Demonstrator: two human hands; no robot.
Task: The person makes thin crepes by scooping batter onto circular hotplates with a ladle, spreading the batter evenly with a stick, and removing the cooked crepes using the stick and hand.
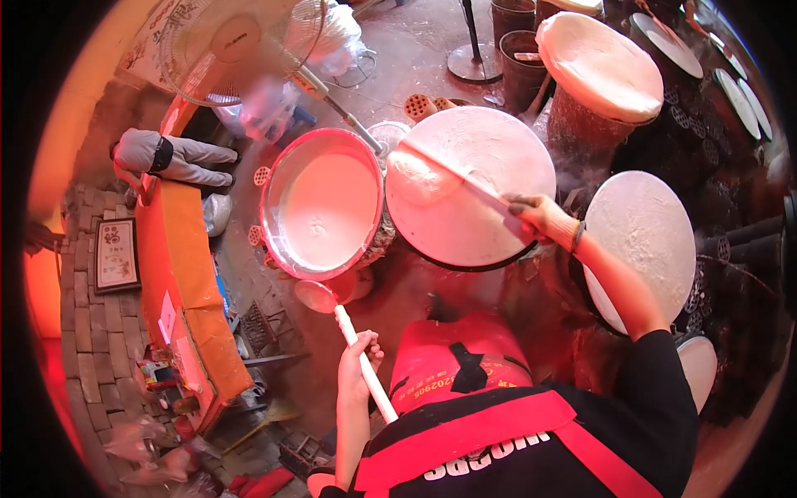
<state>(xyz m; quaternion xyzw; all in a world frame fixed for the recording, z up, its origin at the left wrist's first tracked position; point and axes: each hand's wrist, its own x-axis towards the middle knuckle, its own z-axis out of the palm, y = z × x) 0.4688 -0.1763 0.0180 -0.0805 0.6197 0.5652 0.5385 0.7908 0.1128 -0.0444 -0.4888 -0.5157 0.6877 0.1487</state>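
Observation:
My right hand (pixel 544 217) is closed round the end of a long flat spreader (pixel 452 168), which lies across the large round griddle (pixel 506 149). Pale batter (pixel 423 176) is pooled on the griddle's left part, by the spreader's far end. My left hand (pixel 362 353) grips the white handle of a ladle (pixel 365 365). The ladle's round bowl is just below the big basin (pixel 263 207) of pale batter, left of the griddle. A second round griddle (pixel 643 241) with a thin pale layer is to the right, beside my right forearm.
A standing fan (pixel 241 41) is at the upper left. A bent-over person (pixel 166 153) is beside the orange counter (pixel 178 241). Stacked pale sheets (pixel 598 62) top a drum at the upper right; dark buckets (pixel 521 66) stand nearby. Perforated cylinders (pixel 419 107) sit behind the griddle.

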